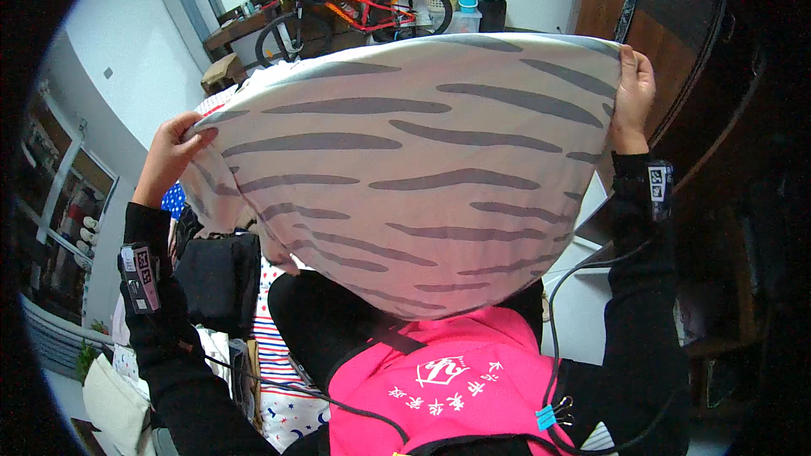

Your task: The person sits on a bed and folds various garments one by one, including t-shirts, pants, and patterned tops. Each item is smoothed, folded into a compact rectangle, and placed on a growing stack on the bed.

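Observation:
A pale cloth with grey wavy stripes (469, 139) is stretched wide in front of me, its lower edge hanging over my lap. My left hand (179, 142) pinches its upper left corner between thumb and fingers. At the upper right corner, my right hand (634, 95) is closed on the fabric, held a little higher than the left. A loose fold of the cloth droops below my left hand. Whether it is a pillowcase, a sheet or another piece of bedding, I cannot tell. Most of what lies behind it is hidden.
A black bag (218, 280) stands left of my legs on a striped, patterned bedsheet (283, 363). Cables run along both sleeves and across my pink apron (439, 371), where a blue clip (547, 416) hangs. Farther off are an orange bicycle (359, 15) and a wooden wardrobe (667, 17).

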Action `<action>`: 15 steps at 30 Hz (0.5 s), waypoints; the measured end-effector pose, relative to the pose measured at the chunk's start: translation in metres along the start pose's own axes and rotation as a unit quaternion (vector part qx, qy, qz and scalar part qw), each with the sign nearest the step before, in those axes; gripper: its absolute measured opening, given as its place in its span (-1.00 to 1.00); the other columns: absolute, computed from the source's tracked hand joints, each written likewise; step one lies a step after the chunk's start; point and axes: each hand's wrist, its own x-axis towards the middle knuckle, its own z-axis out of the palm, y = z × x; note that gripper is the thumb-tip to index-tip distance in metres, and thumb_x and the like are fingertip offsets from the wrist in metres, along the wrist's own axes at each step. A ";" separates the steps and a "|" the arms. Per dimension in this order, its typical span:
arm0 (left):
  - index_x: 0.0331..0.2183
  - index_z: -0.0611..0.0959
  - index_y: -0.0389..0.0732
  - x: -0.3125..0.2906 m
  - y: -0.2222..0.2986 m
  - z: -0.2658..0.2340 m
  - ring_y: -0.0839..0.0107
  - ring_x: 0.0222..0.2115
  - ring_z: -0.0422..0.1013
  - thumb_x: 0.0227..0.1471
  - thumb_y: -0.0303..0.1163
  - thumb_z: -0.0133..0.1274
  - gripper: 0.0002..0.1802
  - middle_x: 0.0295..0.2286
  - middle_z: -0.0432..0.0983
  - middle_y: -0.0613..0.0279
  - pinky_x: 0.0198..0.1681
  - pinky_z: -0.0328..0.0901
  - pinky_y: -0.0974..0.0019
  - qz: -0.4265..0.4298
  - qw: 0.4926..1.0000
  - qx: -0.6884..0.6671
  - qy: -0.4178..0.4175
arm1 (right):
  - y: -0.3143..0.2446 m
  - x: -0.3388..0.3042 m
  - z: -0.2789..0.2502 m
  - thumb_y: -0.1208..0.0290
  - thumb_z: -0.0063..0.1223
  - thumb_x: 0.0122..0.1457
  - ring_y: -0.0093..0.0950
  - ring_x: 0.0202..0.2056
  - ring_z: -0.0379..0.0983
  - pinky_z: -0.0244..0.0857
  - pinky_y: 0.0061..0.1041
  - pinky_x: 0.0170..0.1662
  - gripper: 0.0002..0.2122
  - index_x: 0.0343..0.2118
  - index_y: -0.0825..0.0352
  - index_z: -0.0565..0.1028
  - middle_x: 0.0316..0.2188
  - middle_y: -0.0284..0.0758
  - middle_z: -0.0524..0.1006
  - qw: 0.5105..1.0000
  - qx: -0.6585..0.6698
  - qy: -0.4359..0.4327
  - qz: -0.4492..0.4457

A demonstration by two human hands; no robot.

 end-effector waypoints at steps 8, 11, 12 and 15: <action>-0.42 0.58 -0.16 -0.102 0.035 0.001 0.25 -0.16 0.30 -0.17 -0.48 0.07 -0.86 -0.25 0.38 0.17 -0.10 0.19 0.21 0.207 0.972 0.078 0.080 | -0.068 -0.038 -0.047 0.14 -0.12 0.22 -0.54 -0.28 0.38 0.26 -0.50 -0.16 -0.70 -0.22 0.33 0.40 -0.28 -0.35 0.44 0.978 -0.106 0.002 -0.181; -0.51 0.61 -0.10 -0.080 0.068 0.028 0.13 0.04 0.18 -0.25 -0.54 0.02 -0.85 -0.07 0.33 0.08 0.06 0.07 0.03 0.313 0.944 -0.006 0.101 | -0.077 -0.058 -0.009 0.14 -0.10 0.20 -0.52 -0.31 0.42 0.33 -0.45 -0.17 -0.73 -0.29 0.27 0.42 -0.29 -0.36 0.46 0.995 0.103 -0.006 0.014; -0.52 0.61 -0.11 -0.058 0.081 0.043 0.11 0.08 0.13 -0.26 -0.57 0.01 -0.83 0.00 0.27 0.07 0.11 0.01 0.03 0.314 0.946 -0.038 0.069 | -0.088 -0.071 0.006 0.14 -0.10 0.19 -0.51 -0.32 0.44 0.35 -0.44 -0.17 -0.74 -0.32 0.25 0.42 -0.30 -0.36 0.47 0.983 0.166 -0.008 0.083; -0.50 0.61 -0.11 0.000 0.124 0.099 0.07 0.16 0.00 -0.28 -0.62 0.00 -0.78 0.13 0.13 0.07 0.18 -0.11 0.06 0.420 0.905 -0.069 -0.018 | -0.080 -0.077 0.080 0.30 -0.06 0.19 -0.46 -0.08 0.32 0.24 -0.44 -0.01 -0.85 -0.25 0.23 0.41 -0.11 -0.30 0.37 0.867 0.292 -0.404 -0.017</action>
